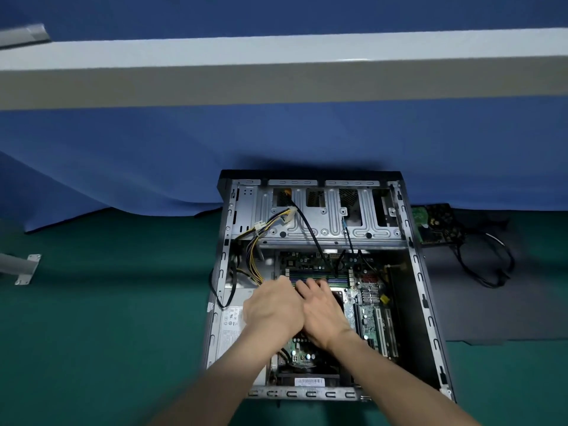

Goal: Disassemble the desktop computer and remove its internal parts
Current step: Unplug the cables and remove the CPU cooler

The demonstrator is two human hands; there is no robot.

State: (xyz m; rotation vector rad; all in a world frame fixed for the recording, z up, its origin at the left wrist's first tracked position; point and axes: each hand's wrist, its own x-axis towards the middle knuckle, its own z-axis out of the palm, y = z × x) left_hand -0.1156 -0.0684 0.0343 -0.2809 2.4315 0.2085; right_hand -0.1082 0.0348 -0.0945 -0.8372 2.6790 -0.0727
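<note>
Forearms come in from the bottom edge, and both hands lie side by side inside the open computer case (431,305), which rests on its side on a green mat (107,318). The left hand (272,312) is knuckles-up with its fingers bent down toward the memory slots (335,276). The right hand (322,312) touches it and reaches over the middle of the motherboard (370,305), fingertips at the same slots. Whether either hand grips anything I cannot tell, since the fingers hide what is under them.

At the near end of the case sits a fan (307,375) with a barcode label. Left of the hands is the power supply (230,327), and a yellow-and-black cable bundle (256,259) rises from beside it toward the drive cage (325,219) at the far end. A black cable (310,232) runs from the cage down to the board.

Outside the case, just beside its far right corner, a hard drive (436,224) lies with looped black leads (488,265). On the left, a metal bracket (27,269) lies on the mat. Beyond hangs a blue cloth (276,133), crossed by a white beam (276,69).
</note>
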